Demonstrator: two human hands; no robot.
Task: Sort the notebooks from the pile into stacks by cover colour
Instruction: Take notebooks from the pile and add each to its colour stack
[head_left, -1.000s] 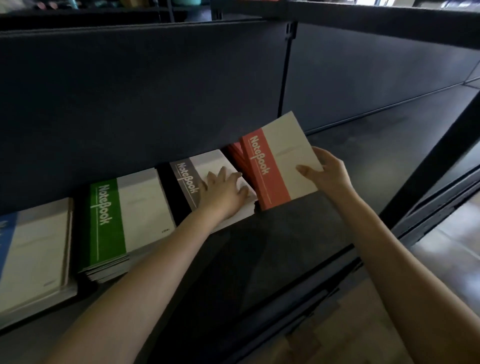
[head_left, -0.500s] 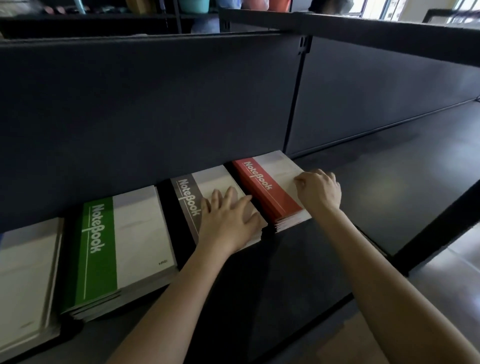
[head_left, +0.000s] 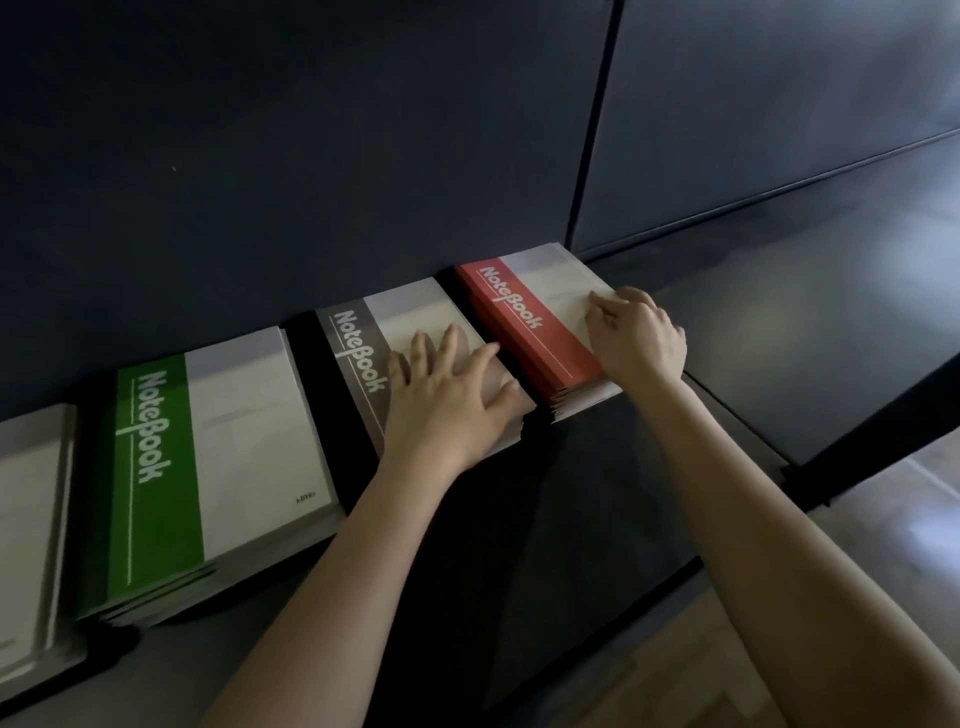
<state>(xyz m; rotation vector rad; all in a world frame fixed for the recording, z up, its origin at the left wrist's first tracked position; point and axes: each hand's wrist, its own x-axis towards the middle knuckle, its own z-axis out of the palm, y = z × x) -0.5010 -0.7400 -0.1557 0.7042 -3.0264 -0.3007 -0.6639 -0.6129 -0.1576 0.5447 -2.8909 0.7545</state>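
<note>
Raised a second ago, the red notebook (head_left: 524, 312) is laid under the curled right hand (head_left: 641, 338), grip unclear. The left hand (head_left: 452, 395) is spread on the grey stack (head_left: 353, 343); shelf (head_left: 753, 332) extends rightward.

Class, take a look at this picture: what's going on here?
A person is sorting notebooks into colour stacks on a dark shelf. The left hand lies flat on the grey stack. The right hand rests, loosely curled, on top of the red stack beside it; whether it grips is unclear. A green stack sits further left, then another stack whose colour is out of view.
</note>
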